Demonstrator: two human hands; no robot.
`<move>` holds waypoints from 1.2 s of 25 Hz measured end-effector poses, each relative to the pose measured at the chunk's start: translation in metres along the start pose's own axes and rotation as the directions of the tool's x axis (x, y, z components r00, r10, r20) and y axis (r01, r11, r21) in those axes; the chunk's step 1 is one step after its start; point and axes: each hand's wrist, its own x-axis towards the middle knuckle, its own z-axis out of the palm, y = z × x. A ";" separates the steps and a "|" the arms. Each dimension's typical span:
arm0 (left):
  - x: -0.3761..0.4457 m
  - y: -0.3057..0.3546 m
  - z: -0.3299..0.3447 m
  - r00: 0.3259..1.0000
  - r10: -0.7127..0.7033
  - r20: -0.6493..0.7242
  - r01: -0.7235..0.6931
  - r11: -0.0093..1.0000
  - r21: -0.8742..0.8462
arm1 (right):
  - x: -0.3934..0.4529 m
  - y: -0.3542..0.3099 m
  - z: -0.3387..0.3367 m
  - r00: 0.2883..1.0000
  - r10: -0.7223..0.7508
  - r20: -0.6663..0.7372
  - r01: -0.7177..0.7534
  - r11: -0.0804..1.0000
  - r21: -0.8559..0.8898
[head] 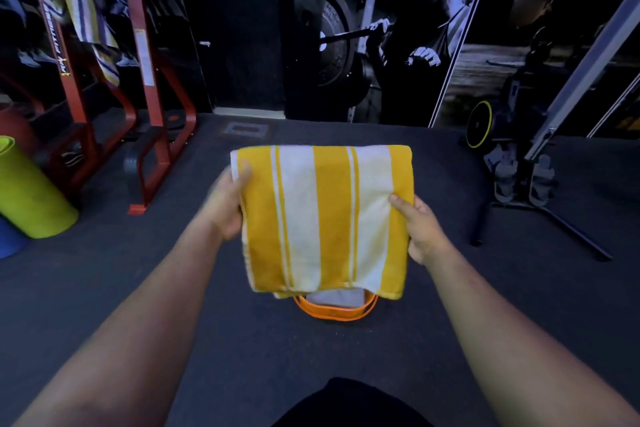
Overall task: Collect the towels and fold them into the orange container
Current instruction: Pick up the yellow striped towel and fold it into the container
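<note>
Over the dark rubber gym floor (242,340), left hand (227,208) and right hand (420,229) pinch the folded yellow-and-white striped towel (325,218) by its edges; keep it level and lower it squarely into the round orange plastic container (334,310).

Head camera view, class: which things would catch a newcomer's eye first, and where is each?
A folded yellow-and-white striped towel fills the centre, held by the left hand and right hand at its sides. Below it, on the dark floor, peeks an orange container. A lime-green rolled mat lies far left.
</note>
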 end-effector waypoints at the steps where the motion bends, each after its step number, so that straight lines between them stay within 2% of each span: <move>1: -0.014 -0.027 -0.009 0.993 -0.059 0.103 0.046 0.992 0.122 | 0.001 -0.001 0.001 1.000 0.007 -0.027 -0.006 1.000 0.022; 2: -0.025 -0.049 -0.013 0.986 -0.095 0.139 0.064 0.975 0.211 | 0.003 0.000 -0.001 0.999 0.013 -0.049 -0.012 1.000 0.008; 3: -0.029 -0.063 -0.014 0.990 -0.082 0.112 0.053 0.968 0.246 | 0.005 0.001 -0.004 0.997 0.016 -0.071 -0.018 0.999 -0.028; 7: -0.001 -0.061 -0.016 0.985 0.077 -0.158 -0.055 0.989 0.140 | 0.010 0.020 -0.006 0.992 -0.029 -0.121 -0.001 0.972 -0.234; 11: 0.018 -0.070 -0.014 0.963 0.173 -0.206 -0.060 0.885 0.463 | 0.019 0.044 0.001 0.970 -0.114 -0.213 0.031 0.932 -0.360; 13: 0.028 -0.083 -0.010 0.959 0.184 -0.216 -0.045 0.852 0.522 | 0.024 0.055 -0.002 0.964 -0.118 -0.239 0.012 0.914 -0.405; 16: 0.059 -0.102 -0.003 0.964 0.114 -0.238 0.026 0.858 0.513 | 0.042 0.073 -0.016 0.948 -0.089 -0.305 -0.045 0.914 -0.404; 22: 0.141 -0.170 0.014 0.949 -0.045 -0.312 0.211 0.824 0.526 | 0.115 0.134 -0.071 0.919 0.073 -0.387 -0.239 0.884 -0.401; 30: 0.282 -0.320 0.014 0.843 -0.221 -0.490 0.476 0.732 0.488 | 0.266 0.273 -0.153 0.857 0.305 -0.416 -0.480 0.768 -0.425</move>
